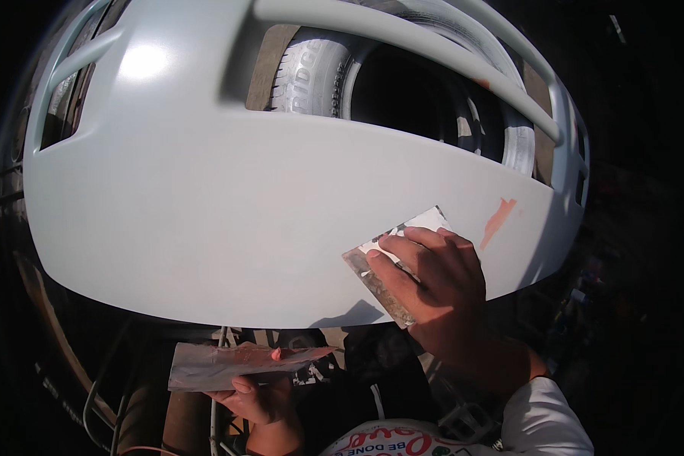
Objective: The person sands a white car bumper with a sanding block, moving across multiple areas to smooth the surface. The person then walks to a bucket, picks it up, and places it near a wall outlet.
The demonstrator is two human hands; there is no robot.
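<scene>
A large pale grey-white car bumper fills most of the view, with a streak of pinkish filler on its right part. My right hand holds a flat square spreader, streaked white and dull brown, against the bumper just left of and below that streak, fingers spread over its face. Below the bumper's lower edge, my left hand grips a flat grey board smeared with pink filler, thumb at its near edge; most of its fingers are hidden under it.
Tires show through the bumper's openings. Underneath are metal tubes, rusty cylinders and a dark, cluttered floor at the right, too dim to make out. My printed white shirt shows at the lower edge.
</scene>
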